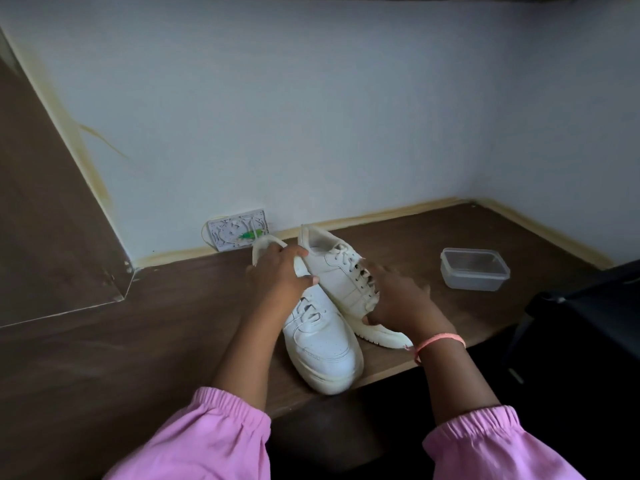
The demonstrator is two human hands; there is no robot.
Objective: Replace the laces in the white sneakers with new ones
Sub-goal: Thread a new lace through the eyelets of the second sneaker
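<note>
Left hand (280,271) grips the heel collar of the near sneaker (322,344), fingers curled over the rim, thumb on the inner side. Right hand (398,299) holds the far sneaker (341,271) at its toe end, thumb under the sole, fingers spread loosely over the laces (353,268); that shoe is tipped onto its side, tread showing near the wrist. Two white sneakers in all, touching each other, both on the brown wooden surface (173,323), the near one upright with its toe at the front edge. Both are laced; the near shoe's laces are partly hidden by the left hand. One clear plastic container (474,268) with its lid on sits well apart to the right; its contents cannot be made out. One white wall plate (237,230) with something green on it sits at the wall's base, detail too small to read. One pink band (440,341) circles the right wrist, and two pink sleeves (214,441) are cut off at the bottom edge. A dark object (588,313) at right is cut off and unclear.
</note>
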